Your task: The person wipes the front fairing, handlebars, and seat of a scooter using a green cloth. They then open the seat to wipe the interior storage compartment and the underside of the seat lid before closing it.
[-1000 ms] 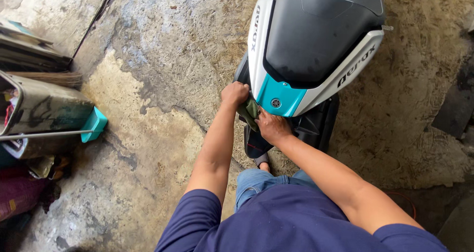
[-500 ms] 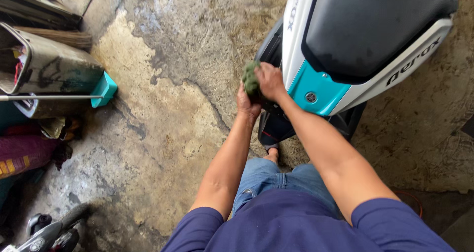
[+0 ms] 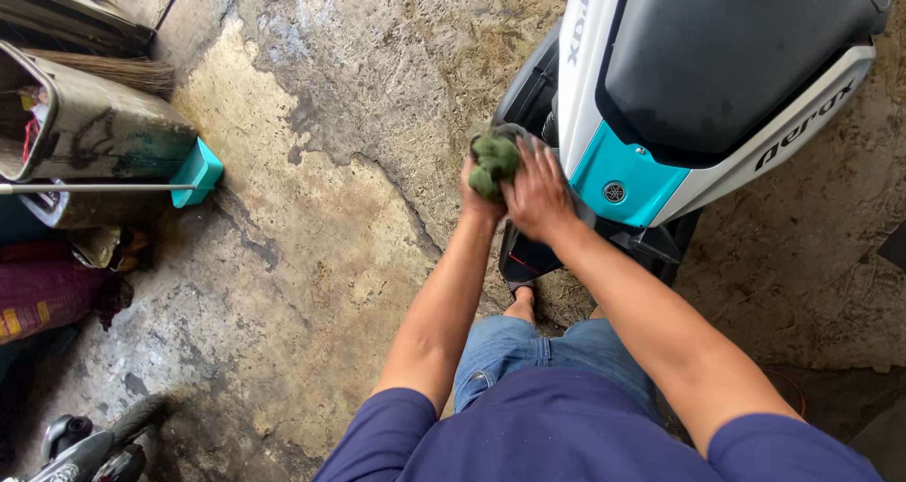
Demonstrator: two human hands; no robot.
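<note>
The scooter [image 3: 717, 95] stands on the concrete floor [image 3: 359, 142] at the upper right, its tail pointing toward the person. Both hands meet just left of that tail, at its near edge: the left hand [image 3: 478, 197] is on the left, the right hand [image 3: 538, 194] is beside it on the right, and a bunched cloth [image 3: 494, 158] sits between them, on their far side. Below the hands, the person's knee [image 3: 514, 345] and a foot [image 3: 522, 304] lie under the scooter's tail. Well apart at the far left, a metal bin [image 3: 94, 133] lies on the floor, a rod [image 3: 94, 188] across it, a broom [image 3: 113, 67] behind it. A wheel [image 3: 85, 444] sits in the lower left corner.
</note>
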